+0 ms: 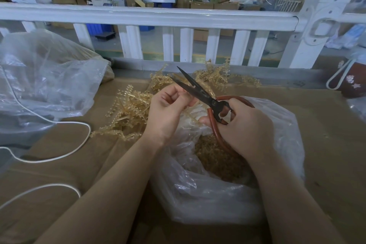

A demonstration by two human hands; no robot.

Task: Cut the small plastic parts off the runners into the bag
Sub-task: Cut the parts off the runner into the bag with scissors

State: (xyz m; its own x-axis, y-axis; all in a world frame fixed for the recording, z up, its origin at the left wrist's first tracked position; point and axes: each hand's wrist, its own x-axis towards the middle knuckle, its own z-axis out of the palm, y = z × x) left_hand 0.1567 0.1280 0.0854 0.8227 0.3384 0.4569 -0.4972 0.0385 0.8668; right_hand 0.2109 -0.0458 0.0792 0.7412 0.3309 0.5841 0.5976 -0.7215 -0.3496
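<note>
Far to the left of the left hand, a big clear sack [45, 77] is seen slumped on the cardboard [326, 125], and a white cord [79, 140] is looped across the board between that sack and the left forearm. Just left of and beyond the left hand, a tangle of amber runners [128, 113] is spread out, with more piled behind the scissor tips. The left hand [168, 113] is held palm up above the mouth of the bag, its fingers curled in; something pale and thin appears to be pinched at the fingertips, right against the blades, but what it is cannot be made out. The scissors [198, 91] are gripped by the right hand [243, 127], fingers threaded through the red handles, and the dark blades are parted in a narrow V pointing up and away, their lower edge touching the left fingertips. Directly beneath both hands the bag [208, 194] is sat open, and a heap of small cut parts [217, 160] is visible inside it, below the right wrist. A white railing [150, 18] is run across behind everything, and far right of the right hand a dark red object with a white loop [350, 81] is glimpsed at the edge.
</note>
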